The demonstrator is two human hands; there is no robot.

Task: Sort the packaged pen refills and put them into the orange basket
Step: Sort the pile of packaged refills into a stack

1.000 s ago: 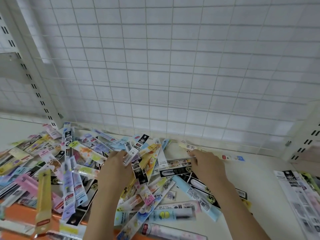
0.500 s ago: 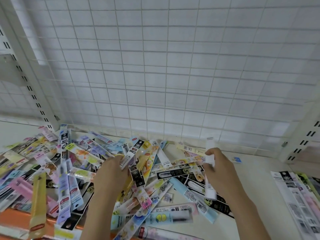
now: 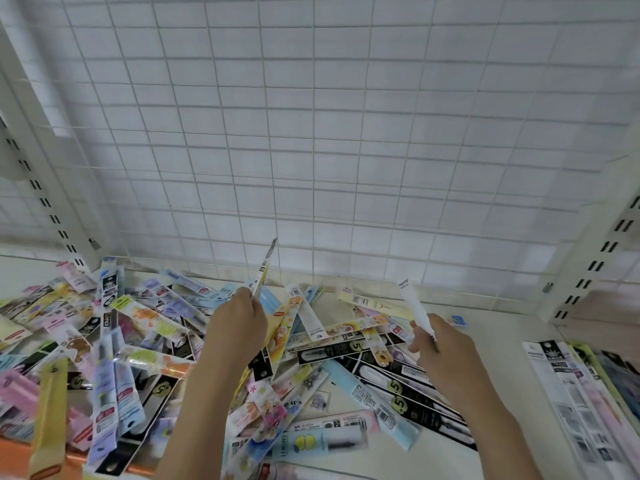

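Observation:
A heap of packaged pen refills [image 3: 145, 344] in many colours covers the white shelf [image 3: 485, 368]. My left hand [image 3: 239, 323] grips a narrow refill pack [image 3: 265, 265] that points up and away, lifted off the heap. My right hand [image 3: 433, 344] holds a white refill pack [image 3: 414, 304], also raised and tilted up to the left. The orange basket [image 3: 14, 455] shows only as an orange edge at the bottom left, with packs draped over it.
A white wire grid panel [image 3: 329, 133] rises behind the shelf, with slotted uprights at left [image 3: 41, 202] and right [image 3: 602, 251]. A neat row of sorted packs [image 3: 571, 403] lies at the right edge.
Both hands have lifted their packs off the heap. The left pack now stands up above the pile, and the right hand has swung its white pack up from lying flat.

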